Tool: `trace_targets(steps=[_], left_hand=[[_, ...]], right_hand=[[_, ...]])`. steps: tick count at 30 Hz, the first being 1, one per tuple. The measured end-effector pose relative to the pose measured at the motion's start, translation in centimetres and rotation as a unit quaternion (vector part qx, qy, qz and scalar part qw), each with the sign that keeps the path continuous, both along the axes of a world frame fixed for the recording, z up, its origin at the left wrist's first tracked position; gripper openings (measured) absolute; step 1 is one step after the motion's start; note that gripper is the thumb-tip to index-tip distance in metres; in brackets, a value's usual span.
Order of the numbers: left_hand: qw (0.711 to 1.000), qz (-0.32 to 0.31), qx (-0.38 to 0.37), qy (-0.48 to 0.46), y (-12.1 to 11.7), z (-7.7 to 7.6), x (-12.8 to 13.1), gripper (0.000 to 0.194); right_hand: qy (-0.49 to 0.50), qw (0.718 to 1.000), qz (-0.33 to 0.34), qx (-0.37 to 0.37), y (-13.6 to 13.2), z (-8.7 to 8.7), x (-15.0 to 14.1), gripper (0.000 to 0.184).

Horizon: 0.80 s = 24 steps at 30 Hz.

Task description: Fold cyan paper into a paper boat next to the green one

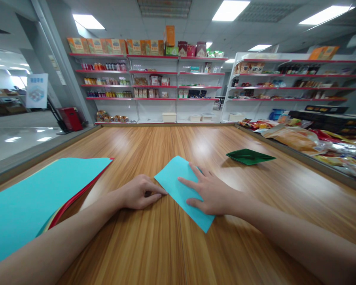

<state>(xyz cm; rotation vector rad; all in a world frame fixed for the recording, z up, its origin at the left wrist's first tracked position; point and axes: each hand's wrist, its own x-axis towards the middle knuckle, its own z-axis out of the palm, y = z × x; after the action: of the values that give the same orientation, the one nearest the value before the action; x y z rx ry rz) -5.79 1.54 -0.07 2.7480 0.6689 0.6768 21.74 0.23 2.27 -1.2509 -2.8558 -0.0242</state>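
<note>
A light-blue sheet of paper [182,190], apparently folded into a rectangle, lies slantwise on the wooden table. At its left edge is my left hand [142,192], with thumb and index fingertips brought together in a pinch and the other fingers curled under. My right hand [209,190] rests on the right part of the paper, fingers spread and palm down, covering some of that side. Farther off to the right sits a folded dark-green paper shape [250,156], pointed at both ends and apart from both hands.
To the left lies a stack of coloured paper [47,194], light blue on top with red and cream sheets beneath. Packaged snacks [296,138] crowd the right side beyond the table's raised rim [323,164]. Stocked store shelves [154,85] stand behind the table [142,253].
</note>
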Motion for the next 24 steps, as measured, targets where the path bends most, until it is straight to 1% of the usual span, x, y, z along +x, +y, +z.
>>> trace_targets(steps=[3,6,17,24], left_hand=[[0.999,0.001,-0.006,0.044,0.04,0.01,-0.12,0.027],[0.998,0.011,-0.011,0.059,0.08,0.03,-0.10,0.028],[0.998,0.014,-0.018,0.059,0.09,0.02,-0.12,0.028],[0.998,0.008,-0.016,0.054,-0.05,0.00,-0.18,0.027]], right_hand=[[-0.001,1.000,0.000,-0.001,-0.01,0.00,-0.01,0.067],[0.001,1.000,0.003,-0.001,-0.02,0.00,-0.02,0.066],[0.004,1.000,0.005,0.002,-0.13,0.02,-0.06,0.066],[0.006,1.000,0.013,0.012,0.06,-0.27,-0.03,0.067]])
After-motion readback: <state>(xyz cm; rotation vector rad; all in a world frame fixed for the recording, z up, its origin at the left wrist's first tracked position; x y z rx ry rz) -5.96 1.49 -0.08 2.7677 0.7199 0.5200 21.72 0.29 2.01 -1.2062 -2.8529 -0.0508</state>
